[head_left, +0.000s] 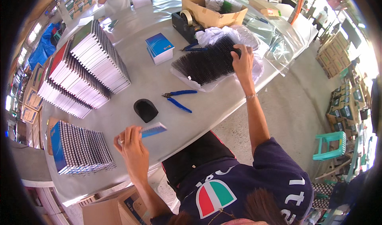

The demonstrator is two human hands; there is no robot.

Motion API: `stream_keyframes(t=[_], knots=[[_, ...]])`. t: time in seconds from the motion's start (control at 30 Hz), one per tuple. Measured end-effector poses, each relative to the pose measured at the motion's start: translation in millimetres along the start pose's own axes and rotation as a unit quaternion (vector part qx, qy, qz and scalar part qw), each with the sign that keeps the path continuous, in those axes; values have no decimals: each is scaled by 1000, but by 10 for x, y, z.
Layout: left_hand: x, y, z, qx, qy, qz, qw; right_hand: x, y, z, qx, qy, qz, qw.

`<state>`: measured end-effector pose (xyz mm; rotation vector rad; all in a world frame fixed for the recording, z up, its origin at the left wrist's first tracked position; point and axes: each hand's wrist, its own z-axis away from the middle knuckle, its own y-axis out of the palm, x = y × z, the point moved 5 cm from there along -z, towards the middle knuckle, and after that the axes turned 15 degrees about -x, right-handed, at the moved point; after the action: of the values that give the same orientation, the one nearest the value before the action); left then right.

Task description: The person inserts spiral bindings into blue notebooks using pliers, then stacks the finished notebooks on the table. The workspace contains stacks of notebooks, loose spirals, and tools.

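My left hand (133, 143) is closed on a small notebook (154, 130) with a blue cover, held tilted above the near edge of the table. My right hand (243, 62) reaches to the right end of a heap of black spiral binding coils (205, 62), thumb and fingers bent round the coil ends there. These coils lie on white wrapping. Blue-handled cutting pliers (179, 97) rest opened between my hands, beside a black rounded block (145, 110). Farther back stands a stack of blue-covered pads (160, 48).
Tall stacks of coil-bound books (99, 58) stand at the left, with a row of blue-covered bound notebooks (81, 149) nearer. A tape dispenser (187, 24) and an opened cardboard box (215, 12) are at the back. A green stool (331, 146) stands on the floor, right.
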<state>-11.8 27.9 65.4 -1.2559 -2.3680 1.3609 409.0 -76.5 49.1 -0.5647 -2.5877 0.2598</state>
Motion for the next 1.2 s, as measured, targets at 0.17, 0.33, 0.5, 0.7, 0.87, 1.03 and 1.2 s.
stream_keyframes(t=[0.17, 0.33, 0.5, 0.7, 0.87, 1.03, 1.2], knots=[[50, 159, 231, 13, 2, -32, 999, -456, 173, 123, 94, 80, 223, 967], [106, 185, 345, 2, -50, 23, 998, -310, 338, 321, 101, 129, 193, 968], [-42, 232, 327, -29, -46, 11, 998, -392, 415, 406, 87, 81, 171, 978], [-55, 386, 386, -145, -103, -24, 984, -355, 361, 498, 68, 30, 177, 981], [-99, 462, 393, -194, -136, -7, 972, -673, 561, 652, 60, 70, 52, 994], [-129, 453, 333, -206, -110, 13, 972, -611, 299, 433, 132, 238, -54, 961], [-142, 451, 357, -168, -137, -9, 976, -645, 101, 280, 41, 106, 85, 990]])
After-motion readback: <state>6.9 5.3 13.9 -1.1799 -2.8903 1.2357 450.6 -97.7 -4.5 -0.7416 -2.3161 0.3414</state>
